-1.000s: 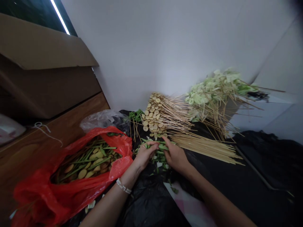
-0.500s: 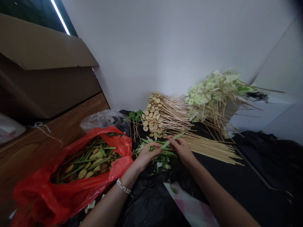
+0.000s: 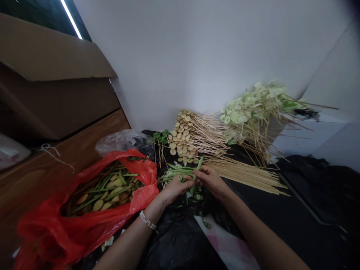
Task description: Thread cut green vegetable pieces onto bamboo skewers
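My left hand is closed around green bean pieces, whose ends show at its fingertips. Close beside it, my right hand pinches a green bean that stands nearly upright between the two hands. Behind my fingers lies a small pile of long green beans with pale chopped bits around it. Skewered potato slices are stacked just beyond. Bare wooden skewers lie in a bundle to the right of my right hand. Green scraps are scattered on the black plastic below my hands.
A red plastic bag at the left holds beans and potato slices. Cabbage skewers are heaped at the right against the white wall. Clear plastic and a cardboard box stand at the back left, with small green bundles nearby.
The bean in my right hand has turned from slanting rightward to nearly upright. My right hand has shifted slightly left and down, closer to my left hand.
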`<control>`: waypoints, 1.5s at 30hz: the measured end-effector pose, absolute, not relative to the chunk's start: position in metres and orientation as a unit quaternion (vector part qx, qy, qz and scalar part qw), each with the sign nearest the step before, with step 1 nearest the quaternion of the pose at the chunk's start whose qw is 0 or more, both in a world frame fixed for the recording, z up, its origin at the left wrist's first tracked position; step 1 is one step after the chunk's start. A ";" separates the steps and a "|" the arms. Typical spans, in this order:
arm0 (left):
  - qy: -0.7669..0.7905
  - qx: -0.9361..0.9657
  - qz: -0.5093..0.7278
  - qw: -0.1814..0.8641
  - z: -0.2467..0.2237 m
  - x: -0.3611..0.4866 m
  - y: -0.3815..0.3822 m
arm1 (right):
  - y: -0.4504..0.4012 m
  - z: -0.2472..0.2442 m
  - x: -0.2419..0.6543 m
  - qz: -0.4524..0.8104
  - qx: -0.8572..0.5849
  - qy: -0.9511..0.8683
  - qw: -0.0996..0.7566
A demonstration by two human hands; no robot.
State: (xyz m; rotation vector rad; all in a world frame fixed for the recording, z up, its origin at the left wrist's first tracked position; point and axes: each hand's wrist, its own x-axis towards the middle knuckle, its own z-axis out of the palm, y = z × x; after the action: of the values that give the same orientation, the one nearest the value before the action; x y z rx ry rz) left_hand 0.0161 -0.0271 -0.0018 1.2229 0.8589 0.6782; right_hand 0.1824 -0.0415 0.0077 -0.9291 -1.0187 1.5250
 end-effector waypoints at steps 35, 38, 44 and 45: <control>0.348 0.475 0.345 0.731 0.007 0.012 -0.025 | -0.043 0.006 0.185 0.617 -0.397 -0.502 0.458; 0.367 0.565 0.320 0.666 0.007 0.008 -0.023 | -0.041 0.008 0.190 0.476 -0.434 -0.614 0.456; 0.390 0.692 0.351 0.496 0.009 0.003 -0.017 | -0.051 0.020 0.191 0.061 -0.437 -0.856 0.270; 0.386 0.703 0.358 0.478 0.009 0.003 -0.018 | -0.053 0.020 0.189 0.034 -0.439 -0.868 0.227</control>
State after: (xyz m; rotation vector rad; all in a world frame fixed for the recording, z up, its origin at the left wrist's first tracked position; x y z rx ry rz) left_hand 0.0035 -0.0175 0.0092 1.7166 0.9420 0.8743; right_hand 0.1892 -0.0530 0.0199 -1.2098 -2.3924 0.0945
